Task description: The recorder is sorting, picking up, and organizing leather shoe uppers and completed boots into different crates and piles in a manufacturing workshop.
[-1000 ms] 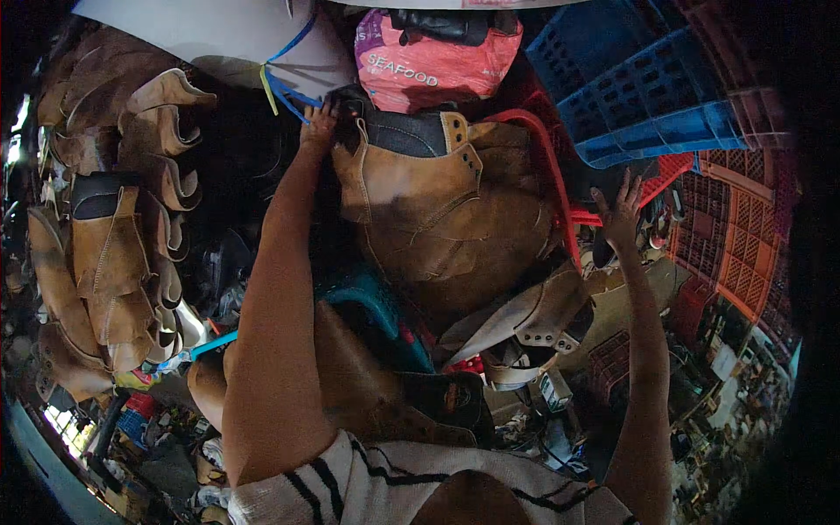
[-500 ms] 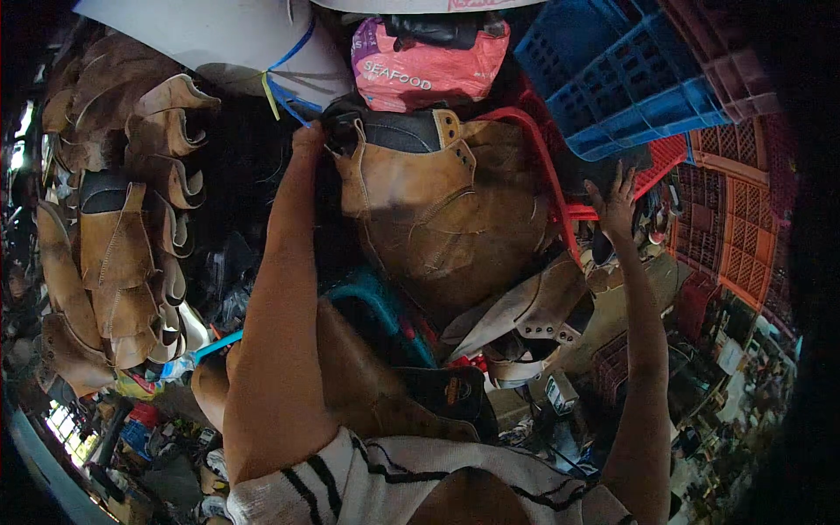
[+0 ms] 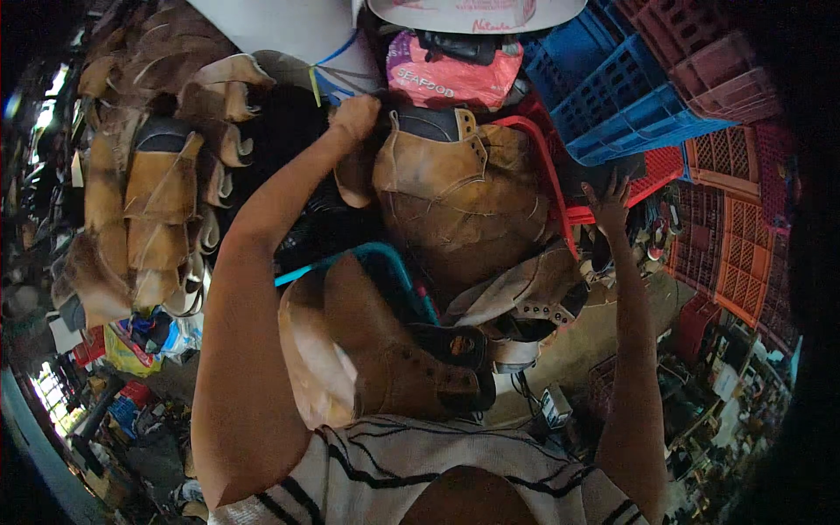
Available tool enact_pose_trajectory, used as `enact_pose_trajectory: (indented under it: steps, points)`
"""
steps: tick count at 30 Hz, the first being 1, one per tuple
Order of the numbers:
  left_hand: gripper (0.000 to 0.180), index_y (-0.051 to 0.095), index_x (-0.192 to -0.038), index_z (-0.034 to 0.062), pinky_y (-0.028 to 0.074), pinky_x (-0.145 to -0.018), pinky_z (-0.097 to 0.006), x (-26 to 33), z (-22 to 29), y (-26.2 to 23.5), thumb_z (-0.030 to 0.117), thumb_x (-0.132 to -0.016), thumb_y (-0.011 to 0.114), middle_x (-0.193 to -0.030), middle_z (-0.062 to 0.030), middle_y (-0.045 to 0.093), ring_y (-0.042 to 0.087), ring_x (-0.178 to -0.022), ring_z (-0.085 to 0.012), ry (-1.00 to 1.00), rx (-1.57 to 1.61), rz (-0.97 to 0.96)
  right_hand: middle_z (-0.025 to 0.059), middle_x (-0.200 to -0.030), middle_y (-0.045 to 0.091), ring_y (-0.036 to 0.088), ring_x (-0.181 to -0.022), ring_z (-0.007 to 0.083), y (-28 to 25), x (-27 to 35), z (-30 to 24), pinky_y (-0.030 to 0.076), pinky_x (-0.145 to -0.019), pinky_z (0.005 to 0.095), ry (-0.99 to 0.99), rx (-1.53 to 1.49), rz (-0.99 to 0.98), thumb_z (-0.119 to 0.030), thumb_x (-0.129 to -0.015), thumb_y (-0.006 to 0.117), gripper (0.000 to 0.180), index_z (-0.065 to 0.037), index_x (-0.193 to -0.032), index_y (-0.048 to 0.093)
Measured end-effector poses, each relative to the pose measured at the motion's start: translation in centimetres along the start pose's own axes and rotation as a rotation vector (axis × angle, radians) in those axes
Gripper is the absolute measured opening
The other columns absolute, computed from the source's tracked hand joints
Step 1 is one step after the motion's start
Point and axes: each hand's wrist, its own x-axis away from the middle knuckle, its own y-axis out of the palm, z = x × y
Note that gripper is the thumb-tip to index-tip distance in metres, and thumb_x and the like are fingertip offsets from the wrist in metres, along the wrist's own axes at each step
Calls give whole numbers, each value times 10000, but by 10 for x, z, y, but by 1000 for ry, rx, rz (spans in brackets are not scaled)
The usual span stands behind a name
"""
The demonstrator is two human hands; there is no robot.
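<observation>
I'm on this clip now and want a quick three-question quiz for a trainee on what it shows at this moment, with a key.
1. True or false: the person's right hand is clenched in a fist.
2. Multiple choice: what is the main colour of the bag just above the brown leather stack in the picture? A green; B pink; C yellow.
3. Fill the gap: in the picture, the blue crate is to the ____ of that bag.

Key: 1 false, it is spread open; 2 B; 3 right.
</observation>
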Motion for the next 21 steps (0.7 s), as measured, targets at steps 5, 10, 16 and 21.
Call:
enact_pose_trajectory:
  steps: [5, 10, 16, 21]
  points:
    - [156, 584, -910, -32, 561, -597, -414, 86, 12, -95, 86, -828, 524, -751, -193, 667, 688, -704, -328, -117, -77, 254, 247, -1530, 26, 86, -1361, 544, 20, -28, 16, 226, -1038, 679, -727, 485, 654, -684, -845, 439, 762, -390, -1479, 135]
    - [202, 550, -961, -55, 527, -593, -460, 143, -20, -173, 111, -847, 540, -718, -230, 634, 646, -666, -384, -305, -53, 472, 229, -1516, 121, 127, -1353, 541, -6, -50, 14, 215, -1025, 691, -604, 484, 126, -521, -901, 439, 606, -478, -1444, 174]
    - [140, 533, -949, -24, 486, -528, -397, 216, -8, -246, 111, -916, 525, -712, -203, 620, 635, -615, -331, -304, 412, 725, 196, -1298, 451, 429, -1142, 390, -57, -37, -18, 381, -919, 552, -608, 121, -290, -398, -944, 476, 464, -272, -1377, 364]
    - [115, 515, -925, -10, 466, -526, -404, 288, 40, -296, 72, -872, 576, -632, -218, 572, 620, -596, -372, -187, 615, 950, 149, -1107, 657, 656, -929, 270, -197, 30, -105, 501, -842, 405, -719, -297, -232, -417, -951, 494, 483, -89, -1305, 523]
